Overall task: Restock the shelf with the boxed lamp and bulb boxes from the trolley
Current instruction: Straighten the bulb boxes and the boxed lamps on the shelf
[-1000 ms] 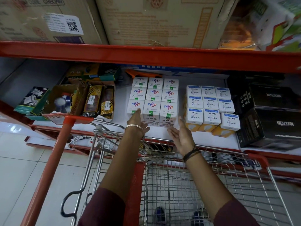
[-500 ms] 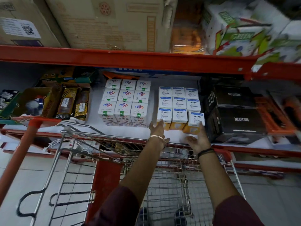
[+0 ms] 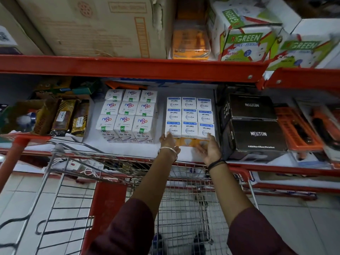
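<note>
Both hands on the front row of the Wipro bulb boxes, which sit as a three-by-three block on the shelf, between the Nippo bulb boxes and the two stacked black Neuton boxes. Left hand is flat against the front-left box, fingers spread and extended, not wrapped round anything. Right hand cups the front-right box from the side and front, fingers loosely apart, thumb up the box edge; pressing, not clamped. Looks like a squaring-up step: block is placed, just being tidied. To do it well: push with both palms evenly so the row slides back as one unit, keep the pressure low on the box faces so the cartons don't tip or dent, and close the side gap toward the Neuton stack without jamming it. Watch the front-right box, it sits close to the black carton and could skew. Hard to call: whether the Neuton boxes are the boxed lamp, the print doesn't say. Trolley basket looks mostly bare through the wire, but the arms cover its middle and the near end is cut off, so can't confirm nothing's left. The box fronts under the hands are covered. Back of the shelf behind both blocks is dark.
</note>
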`<state>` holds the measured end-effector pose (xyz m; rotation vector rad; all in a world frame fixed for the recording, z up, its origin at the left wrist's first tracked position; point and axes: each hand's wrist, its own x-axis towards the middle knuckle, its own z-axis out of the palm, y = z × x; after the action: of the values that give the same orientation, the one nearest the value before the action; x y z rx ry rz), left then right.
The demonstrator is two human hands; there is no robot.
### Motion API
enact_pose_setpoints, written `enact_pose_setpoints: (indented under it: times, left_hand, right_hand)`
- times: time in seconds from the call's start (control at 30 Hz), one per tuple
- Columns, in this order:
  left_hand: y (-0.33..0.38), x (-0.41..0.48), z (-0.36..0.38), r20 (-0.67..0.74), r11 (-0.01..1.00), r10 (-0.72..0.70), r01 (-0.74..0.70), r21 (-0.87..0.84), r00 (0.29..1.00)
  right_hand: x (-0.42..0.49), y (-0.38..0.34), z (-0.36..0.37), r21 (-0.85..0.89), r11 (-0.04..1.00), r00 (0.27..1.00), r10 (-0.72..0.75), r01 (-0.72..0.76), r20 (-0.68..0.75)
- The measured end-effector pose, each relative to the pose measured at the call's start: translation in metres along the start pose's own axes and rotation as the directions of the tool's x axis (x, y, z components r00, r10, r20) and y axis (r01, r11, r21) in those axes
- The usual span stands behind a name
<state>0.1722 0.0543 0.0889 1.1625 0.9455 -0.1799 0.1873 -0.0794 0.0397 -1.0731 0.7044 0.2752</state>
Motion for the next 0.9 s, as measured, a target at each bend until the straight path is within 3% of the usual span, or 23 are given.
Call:
enact_pose_setpoints:
  times: [0.27, 0.33, 0.4, 0.47, 0.53, 0.6, 0.7, 0.77, 0.9]
  left_hand:
    - [-0.004, -0.002, -0.002, 0.094, 0.979, -0.103, 0.118, -0.164, 0.99]
    - [-0.008, -0.01, 0.001, -0.034, 0.995, -0.018, 0.015, -0.095, 0.999]
    - [-0.018, -0.026, 0.005, -0.192, 0.969, 0.241, -0.223, 0.111, 0.951]
    - [-0.032, -0.048, 0.011, -0.131, 0.794, 0.578, -0.519, 0.316, 0.805]
    - [-0.047, -0.067, 0.021, 0.128, 0.515, 0.769, -0.725, 0.458, 0.627]
    - [-0.059, -0.08, 0.041, 0.409, 0.212, 0.782, -0.818, 0.535, 0.47]
    - [-0.07, -0.093, 0.078, 0.714, -0.307, 0.659, -0.783, 0.541, 0.235]
    - [-0.079, -0.089, 0.1, 0.803, -0.498, 0.566, -0.698, 0.514, 0.187]
    - [-0.091, -0.071, 0.12, 0.835, -0.591, 0.465, -0.599, 0.54, 0.295]
  right_hand:
    - [0.001, -0.004, -0.005, -0.039, 0.999, 0.999, 0.026, -0.024, 0.047]
    - [-0.009, -0.009, -0.008, -0.137, 0.989, 0.996, 0.065, -0.057, 0.06]
    - [-0.031, -0.016, -0.015, -0.283, 0.959, 0.998, 0.014, 0.002, 0.053]
    - [-0.056, -0.022, -0.031, -0.379, 0.898, 0.974, -0.219, 0.223, 0.056]
    - [-0.083, -0.034, -0.058, -0.507, 0.693, 0.836, -0.537, 0.512, 0.11]
    - [-0.092, -0.053, -0.091, -0.664, 0.379, 0.66, -0.714, 0.645, 0.233]
    - [-0.073, -0.084, -0.141, -0.8, -0.071, 0.547, -0.693, 0.596, 0.469]
    - [-0.058, -0.103, -0.168, -0.805, -0.318, 0.554, -0.596, 0.501, 0.581]
    - [-0.038, -0.117, -0.192, -0.757, -0.492, 0.637, -0.43, 0.429, 0.64]
